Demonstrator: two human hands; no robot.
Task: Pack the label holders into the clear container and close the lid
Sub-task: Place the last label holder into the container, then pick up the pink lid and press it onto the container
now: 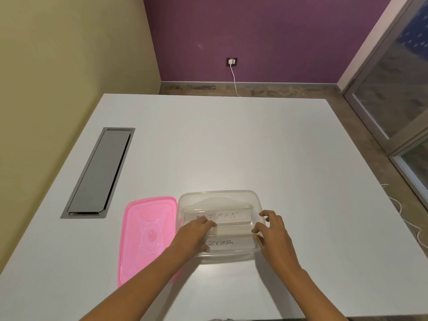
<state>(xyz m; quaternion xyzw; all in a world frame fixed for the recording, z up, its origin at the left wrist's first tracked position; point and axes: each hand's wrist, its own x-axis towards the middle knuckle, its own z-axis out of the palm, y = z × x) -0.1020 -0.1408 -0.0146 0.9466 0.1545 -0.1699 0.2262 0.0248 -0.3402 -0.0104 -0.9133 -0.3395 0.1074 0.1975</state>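
Observation:
A clear plastic container [218, 193] stands on the white table near its front edge. Inside it lie two clear label holders: one reading "BATMAN" [228, 216] at the back, one reading "ZEBRA" [229, 242] at the front. My left hand [195, 232] grips the left end of the front holder, partly covering the back label. My right hand [269, 228] pinches that holder's right end at the container's right wall. The pink lid [148, 232] lies flat on the table just left of the container, and my left forearm crosses its right edge.
A grey metal cable hatch [99, 172] is set into the table at the left. Behind the table, a white cable [234, 79] runs down a purple wall from a socket. A glass door stands at the right, with more white cable on the floor.

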